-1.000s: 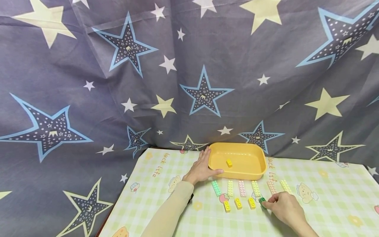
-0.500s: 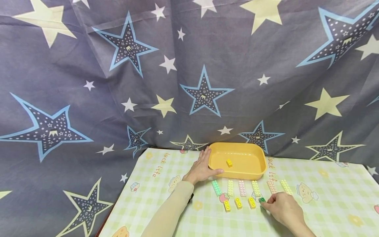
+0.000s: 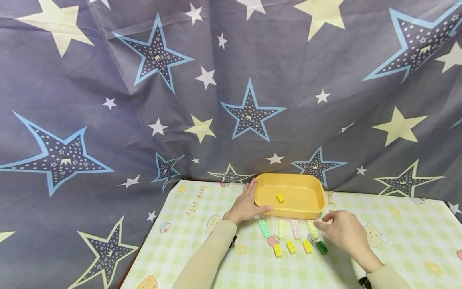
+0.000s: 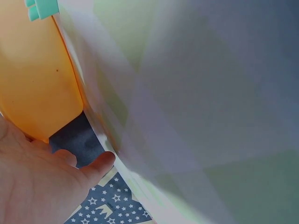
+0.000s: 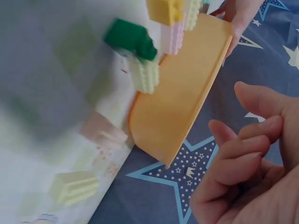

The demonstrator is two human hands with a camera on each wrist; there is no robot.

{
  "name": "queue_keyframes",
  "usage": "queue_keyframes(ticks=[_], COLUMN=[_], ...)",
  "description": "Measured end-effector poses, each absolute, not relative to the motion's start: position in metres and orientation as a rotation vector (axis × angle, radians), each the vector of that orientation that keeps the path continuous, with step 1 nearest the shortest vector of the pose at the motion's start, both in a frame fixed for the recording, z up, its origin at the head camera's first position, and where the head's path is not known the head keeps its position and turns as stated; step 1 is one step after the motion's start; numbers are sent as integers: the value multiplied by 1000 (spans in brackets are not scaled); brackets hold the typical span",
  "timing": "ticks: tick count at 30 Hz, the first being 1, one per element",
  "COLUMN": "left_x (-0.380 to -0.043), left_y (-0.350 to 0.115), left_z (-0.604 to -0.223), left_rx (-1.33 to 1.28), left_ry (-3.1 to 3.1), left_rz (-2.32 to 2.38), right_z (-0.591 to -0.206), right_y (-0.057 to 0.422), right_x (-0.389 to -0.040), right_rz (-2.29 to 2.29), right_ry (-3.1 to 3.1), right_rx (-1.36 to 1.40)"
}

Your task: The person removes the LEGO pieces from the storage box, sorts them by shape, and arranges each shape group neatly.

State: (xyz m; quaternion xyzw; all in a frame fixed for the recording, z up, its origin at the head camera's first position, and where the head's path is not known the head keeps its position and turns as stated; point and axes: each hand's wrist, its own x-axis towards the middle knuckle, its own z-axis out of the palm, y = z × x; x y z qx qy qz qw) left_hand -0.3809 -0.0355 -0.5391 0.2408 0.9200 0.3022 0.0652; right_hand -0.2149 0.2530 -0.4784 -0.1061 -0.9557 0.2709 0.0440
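My left hand (image 3: 247, 202) rests against the left end of a yellow-orange tray (image 3: 317, 210), fingers along its side and thumb at the front corner. One small yellow brick (image 3: 280, 198) lies inside it. My right hand (image 3: 343, 230) is over the right end of the long-brick row, fingers loosely bent. In the right wrist view, thumb and fingers stand apart with nothing between them. A dark green brick (image 3: 322, 247) lies on the cloth just left of that hand. Under the hand lie a peach brick (image 5: 103, 129) and a pale yellow brick (image 5: 74, 187), both mostly hidden in the head view.
Long bricks stand in a row before the tray: mint green (image 3: 264, 228), pale yellow (image 3: 281, 229), pink (image 3: 295, 229) and another pale yellow (image 3: 312, 230). Nearer are small yellow bricks (image 3: 290, 247). A starry curtain (image 3: 231, 100) hangs behind the checked tablecloth (image 3: 173, 241).
My right hand has let go of the dark green brick, which lies at the right end of the small-brick row. The hand has moved up and away toward the long bricks. The left hand has stayed put.
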Motion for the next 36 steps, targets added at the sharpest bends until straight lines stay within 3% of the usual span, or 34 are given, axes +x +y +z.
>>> queue_keyframes(ticks=[14, 36], left_x=[-383, -381], left_y=[-34, -34], left_z=[-540, -541], left_rx=[709, 691], left_ry=[2790, 2788], left_rz=[925, 916], right_z=[-472, -503], right_y=[223, 195], right_x=[-275, -336], right_rz=[818, 913], right_ry=[-2865, -2917], right_rx=[-225, -279])
